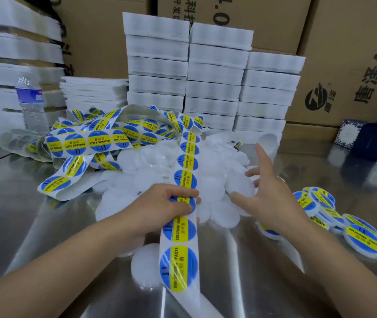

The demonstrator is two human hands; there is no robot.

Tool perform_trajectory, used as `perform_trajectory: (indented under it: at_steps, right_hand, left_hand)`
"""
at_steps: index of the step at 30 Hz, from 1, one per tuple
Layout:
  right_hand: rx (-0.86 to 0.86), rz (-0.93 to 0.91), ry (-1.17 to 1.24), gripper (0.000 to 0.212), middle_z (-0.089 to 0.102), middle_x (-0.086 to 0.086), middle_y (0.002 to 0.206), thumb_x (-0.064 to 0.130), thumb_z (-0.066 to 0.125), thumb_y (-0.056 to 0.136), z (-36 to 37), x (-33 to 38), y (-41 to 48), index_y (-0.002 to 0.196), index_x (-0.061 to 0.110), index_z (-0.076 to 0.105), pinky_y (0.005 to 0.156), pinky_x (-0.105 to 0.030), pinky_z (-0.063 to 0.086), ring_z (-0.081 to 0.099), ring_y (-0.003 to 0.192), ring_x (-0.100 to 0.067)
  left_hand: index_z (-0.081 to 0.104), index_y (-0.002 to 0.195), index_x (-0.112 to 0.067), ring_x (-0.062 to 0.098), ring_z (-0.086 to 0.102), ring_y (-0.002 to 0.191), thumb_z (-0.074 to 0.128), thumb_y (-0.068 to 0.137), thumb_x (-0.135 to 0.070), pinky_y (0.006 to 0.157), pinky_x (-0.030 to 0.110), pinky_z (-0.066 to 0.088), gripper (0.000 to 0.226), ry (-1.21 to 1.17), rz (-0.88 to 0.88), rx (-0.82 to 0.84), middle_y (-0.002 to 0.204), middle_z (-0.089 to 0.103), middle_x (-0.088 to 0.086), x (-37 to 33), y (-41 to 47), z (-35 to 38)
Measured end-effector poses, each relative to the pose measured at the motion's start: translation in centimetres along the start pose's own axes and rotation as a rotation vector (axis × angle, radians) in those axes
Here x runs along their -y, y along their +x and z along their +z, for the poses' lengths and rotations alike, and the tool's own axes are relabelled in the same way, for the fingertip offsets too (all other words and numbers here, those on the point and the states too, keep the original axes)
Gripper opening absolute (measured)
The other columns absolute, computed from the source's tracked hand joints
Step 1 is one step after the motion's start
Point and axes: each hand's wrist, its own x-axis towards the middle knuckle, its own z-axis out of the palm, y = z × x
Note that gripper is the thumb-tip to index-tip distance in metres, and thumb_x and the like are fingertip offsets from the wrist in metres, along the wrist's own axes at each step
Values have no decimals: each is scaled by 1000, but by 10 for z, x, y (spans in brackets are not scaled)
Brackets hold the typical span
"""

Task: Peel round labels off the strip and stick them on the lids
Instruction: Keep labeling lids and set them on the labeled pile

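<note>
A long white backing strip (179,239) carrying round blue-and-yellow labels runs from a tangled heap at the back down towards me. My left hand (164,206) grips this strip in the middle, thumb and fingers curled over a label. A pile of plain white round lids (208,180) lies just behind both hands. My right hand (267,191) hovers over the right side of that pile, fingers spread, fingertips touching a white lid (240,187). Finished lids with labels (364,239) lie at the right.
Everything lies on a shiny metal table (45,226). Stacks of white foam trays (212,72) and cardboard boxes (352,53) stand behind. A water bottle (31,104) is at the back left, a blue patterned box (371,141) at the right. One loose lid (146,265) lies near me.
</note>
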Motion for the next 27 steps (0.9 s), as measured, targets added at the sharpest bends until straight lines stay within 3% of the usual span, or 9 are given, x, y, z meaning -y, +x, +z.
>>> perform_trajectory:
  at_steps: [5, 8, 12, 15, 18, 22, 25, 27]
  right_hand:
    - [-37, -214, 210, 106, 50, 21, 103, 36, 78, 64, 8, 17, -10, 135, 59, 4, 73, 1, 35, 50, 89, 6]
    - [11, -283, 239, 104, 51, 22, 105, 36, 80, 64, 9, 24, -15, 130, 64, 5, 77, 1, 34, 51, 94, 4]
    - [70, -366, 194, 100, 49, 24, 109, 47, 75, 64, 14, 27, -21, 135, 59, 7, 82, -1, 33, 49, 99, 2]
    - [67, -418, 150, 101, 48, 24, 111, 45, 76, 65, 16, 28, -22, 134, 64, 5, 85, -2, 33, 49, 100, 2]
    - [37, -474, 149, 98, 47, 20, 116, 35, 81, 67, 14, 28, -22, 134, 59, 14, 88, -5, 35, 48, 103, 3]
    - [-93, -436, 285, 68, 43, 15, 117, 39, 76, 67, 9, 36, -25, 124, 50, 42, 86, -6, 36, 49, 103, 2]
    - [-105, -283, 572, 29, 51, 16, 95, 40, 67, 67, 2, 44, -24, 96, 36, 67, 78, -14, 42, 52, 83, -1]
    - [-25, -123, 832, 15, 56, 13, 76, 30, 62, 69, -5, 46, -19, 77, 25, 74, 69, -16, 42, 50, 69, -5]
  left_hand:
    - [79, 76, -25, 17, 72, 89, 60, 88, -3, 81, 27, 57, 31, -94, 23, -112, 93, 76, -2, 0, 1, 1]
    - [79, 79, -22, 17, 73, 74, 66, 84, -24, 63, 23, 55, 14, -126, -14, -102, 86, 76, 2, -2, 1, 2]
    - [78, 80, -22, 15, 70, 65, 76, 62, -51, 61, 24, 52, 34, -115, -24, -79, 82, 76, 2, -2, -1, 1]
    - [78, 78, -24, 15, 71, 68, 78, 56, -50, 66, 25, 53, 35, -79, -3, -66, 81, 76, 2, -1, -2, 0]
    - [78, 79, -18, 17, 72, 71, 76, 72, -35, 66, 26, 54, 19, -90, -5, -40, 82, 76, 6, 0, -1, 0]
    - [77, 83, -14, 18, 72, 74, 73, 75, -36, 64, 22, 54, 24, -135, 9, -29, 86, 76, 8, -2, -2, -2]
    - [77, 86, -14, 24, 73, 86, 72, 76, -35, 75, 27, 56, 23, -159, 12, -37, 92, 76, 8, 0, -1, -3]
    - [77, 86, -15, 24, 72, 87, 71, 78, -33, 78, 28, 56, 21, -166, 3, -46, 92, 76, 8, 1, 0, -3]
